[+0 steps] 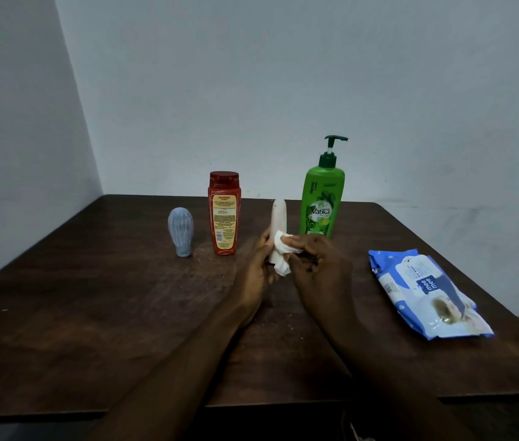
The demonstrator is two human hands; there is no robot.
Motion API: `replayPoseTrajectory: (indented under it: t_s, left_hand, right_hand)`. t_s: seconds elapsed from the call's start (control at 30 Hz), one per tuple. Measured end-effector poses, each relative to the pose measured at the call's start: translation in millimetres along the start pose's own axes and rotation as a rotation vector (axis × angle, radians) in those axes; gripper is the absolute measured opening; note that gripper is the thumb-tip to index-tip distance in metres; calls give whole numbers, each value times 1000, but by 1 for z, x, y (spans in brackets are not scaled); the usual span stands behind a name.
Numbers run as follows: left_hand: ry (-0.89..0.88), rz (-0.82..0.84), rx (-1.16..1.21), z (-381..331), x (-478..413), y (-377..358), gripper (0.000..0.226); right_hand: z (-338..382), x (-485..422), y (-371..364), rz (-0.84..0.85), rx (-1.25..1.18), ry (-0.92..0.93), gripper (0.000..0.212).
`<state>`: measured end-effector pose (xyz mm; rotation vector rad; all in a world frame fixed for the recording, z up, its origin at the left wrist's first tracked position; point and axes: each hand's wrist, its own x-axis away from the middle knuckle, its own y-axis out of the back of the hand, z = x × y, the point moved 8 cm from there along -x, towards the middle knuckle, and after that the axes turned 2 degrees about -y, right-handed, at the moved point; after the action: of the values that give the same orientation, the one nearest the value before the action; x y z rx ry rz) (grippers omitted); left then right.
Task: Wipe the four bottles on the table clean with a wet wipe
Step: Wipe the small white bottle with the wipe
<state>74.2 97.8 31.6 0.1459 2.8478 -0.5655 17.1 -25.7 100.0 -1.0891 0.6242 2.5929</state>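
Left hand (pixel 254 277) curls its fingers round the white bottle (pixel 278 218) low down; right hand (pixel 321 272) pinches the limp wet wipe (pixel 283 249) against it. Likely light, slick: grip low.

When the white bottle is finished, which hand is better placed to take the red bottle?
Probably left. The left hand holds the white bottle and is nearer the red bottle; the right hand holds the wet wipe.

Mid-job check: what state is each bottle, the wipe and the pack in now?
Blue-grey bulb-shaped plastic bottle: standing cap-down, free.
Red plastic shampoo bottle: upright, cap shut.
Slim white plastic bottle: upright, held by left hand.
Green pump bottle: upright, free.
White wet wipe: crumpled, right hand pinches it against white bottle.
Blue wipes pack: lying flat.
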Motion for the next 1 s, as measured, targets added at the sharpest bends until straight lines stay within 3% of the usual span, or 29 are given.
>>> replayPoseTrajectory:
  t_s: [0.2, 0.33, 0.47, 0.7, 1.0]
  left_hand:
    - [92, -47, 128, 4, 2, 4, 48]
    - [154, -28, 327, 4, 7, -6, 62]
    - [118, 12, 386, 1, 6, -13, 47]
    - [79, 44, 245, -5, 7, -15, 37]
    - [88, 33, 140, -5, 7, -7, 47]
  right_hand:
    - [12, 14, -15, 39, 28, 54, 36]
    - [18, 10, -12, 8, 81, 114, 24]
    - [26, -2, -6, -19, 133, 159, 19]
    - [38, -44, -3, -17, 155, 154, 18]
    - [36, -81, -2, 58, 145, 124, 22]
